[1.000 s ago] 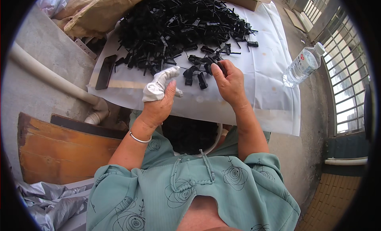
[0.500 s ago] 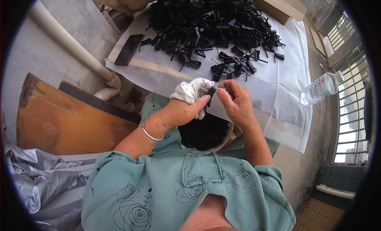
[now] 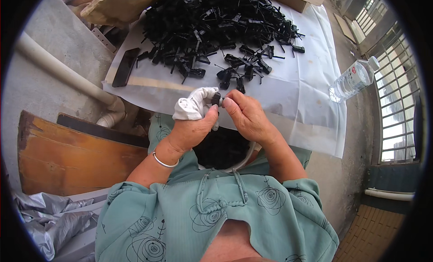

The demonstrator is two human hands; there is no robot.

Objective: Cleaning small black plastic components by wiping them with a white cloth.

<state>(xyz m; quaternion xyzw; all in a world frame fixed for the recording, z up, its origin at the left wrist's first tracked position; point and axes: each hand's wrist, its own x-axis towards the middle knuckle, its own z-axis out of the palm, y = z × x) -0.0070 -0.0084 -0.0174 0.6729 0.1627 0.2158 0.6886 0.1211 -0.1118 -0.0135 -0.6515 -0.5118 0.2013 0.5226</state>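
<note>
Fingers (image 3: 215, 109) of both hands pinched narrow on small black part (image 3: 216, 98) | left hand (image 3: 191, 129) also grips white cloth (image 3: 193, 105)

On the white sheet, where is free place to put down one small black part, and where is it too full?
The white sheet is bare between the scattered black parts and the water bottle, and along its near edge right of the right hand. A narrower strip lies near the flat black bar. The far side is crowded by the black pile.
</note>
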